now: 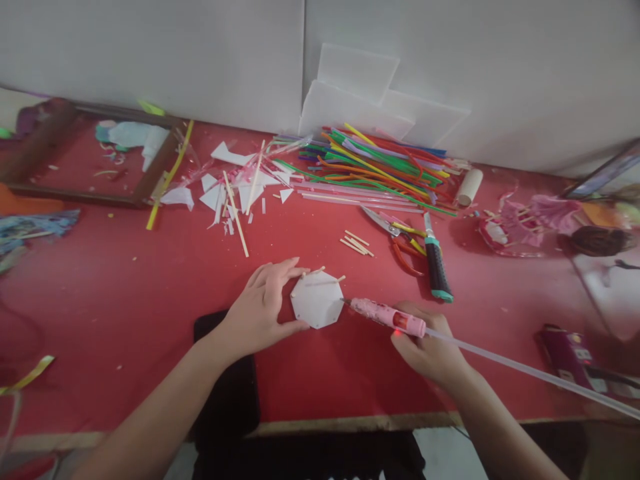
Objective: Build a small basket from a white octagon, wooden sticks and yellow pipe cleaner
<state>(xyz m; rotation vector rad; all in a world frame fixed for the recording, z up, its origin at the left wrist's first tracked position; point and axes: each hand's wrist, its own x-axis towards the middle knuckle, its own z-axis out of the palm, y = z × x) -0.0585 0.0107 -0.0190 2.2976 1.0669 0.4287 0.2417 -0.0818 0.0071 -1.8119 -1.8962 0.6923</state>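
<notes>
My left hand (270, 300) grips a white octagonal foam-board piece (316, 308) by its left side, thumb below and fingers at the upper edge. Two short wooden sticks (342, 279) stand at the far part of the piece, and small dots mark its other corners. In my right hand (430, 347) is a pink pen-shaped hot glue gun (383, 315), with a long clear glue stick trailing from its back. Its nozzle is at the right edge of the octagon; whether it touches is hard to tell. A red light glows on the glue gun.
Cut short sticks (356, 244) lie beyond the octagon, near pruning shears (380, 220) and a black-handled knife (438, 270). Colourful pipe cleaners (380, 163) and white scraps (215, 193) lie farther back. A black phone (227, 393) is under my left forearm; a wooden frame (75, 193) sits left.
</notes>
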